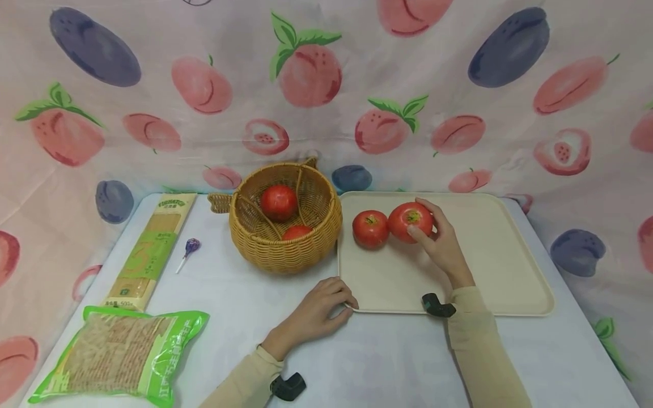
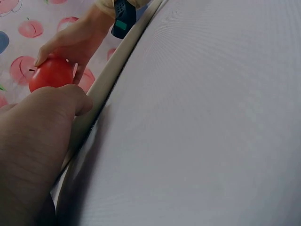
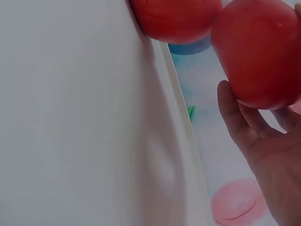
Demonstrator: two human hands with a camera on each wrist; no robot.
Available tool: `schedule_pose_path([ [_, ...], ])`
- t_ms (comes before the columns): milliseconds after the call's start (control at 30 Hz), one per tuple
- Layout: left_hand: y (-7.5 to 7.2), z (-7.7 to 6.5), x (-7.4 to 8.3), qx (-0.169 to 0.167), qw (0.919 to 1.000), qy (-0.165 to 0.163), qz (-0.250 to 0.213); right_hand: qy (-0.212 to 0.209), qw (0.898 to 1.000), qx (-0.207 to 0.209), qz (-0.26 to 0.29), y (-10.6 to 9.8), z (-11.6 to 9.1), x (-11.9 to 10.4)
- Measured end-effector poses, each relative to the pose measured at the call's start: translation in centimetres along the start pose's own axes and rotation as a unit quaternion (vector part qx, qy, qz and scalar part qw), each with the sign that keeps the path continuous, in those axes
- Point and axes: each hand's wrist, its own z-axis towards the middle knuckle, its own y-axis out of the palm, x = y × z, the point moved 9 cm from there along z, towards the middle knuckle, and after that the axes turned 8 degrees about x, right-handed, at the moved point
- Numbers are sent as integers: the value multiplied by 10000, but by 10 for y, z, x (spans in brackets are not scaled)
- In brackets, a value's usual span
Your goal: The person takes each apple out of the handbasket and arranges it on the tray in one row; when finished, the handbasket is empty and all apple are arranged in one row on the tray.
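My right hand (image 1: 442,243) grips a red tomato (image 1: 410,221) by its sides, thumb at the front and fingers behind. In the right wrist view the held tomato (image 3: 261,52) is raised off the tray surface. A second tomato (image 1: 370,229) sits on the beige tray (image 1: 490,255), just left of the held one. My left hand (image 1: 318,309) rests at the tray's front left corner, fingers loosely bent and thumb apart; its fingertips are hidden in the left wrist view. Left of the tray, a wicker basket (image 1: 285,258) contains two tomatoes, one at the back (image 1: 279,202) and one partly hidden behind the front rim (image 1: 297,232).
On the left of the white table lie a pack of noodles (image 1: 148,255), a lollipop (image 1: 191,246) and a green-edged bag (image 1: 114,354) of dry strips. A fruit-patterned cloth (image 1: 316,130) hangs behind the table. The basket stands close against the tray's left edge.
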Motion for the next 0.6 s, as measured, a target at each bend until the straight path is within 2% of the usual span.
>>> schedule_pose_path([
  [300,0,1,-1,31,10000,62,-9,655,9973,-49,-337,-7,-1,23],
  [600,1,-1,-1,24,10000,51,-26,911,9937,-306,-573,-8,-1,69],
])
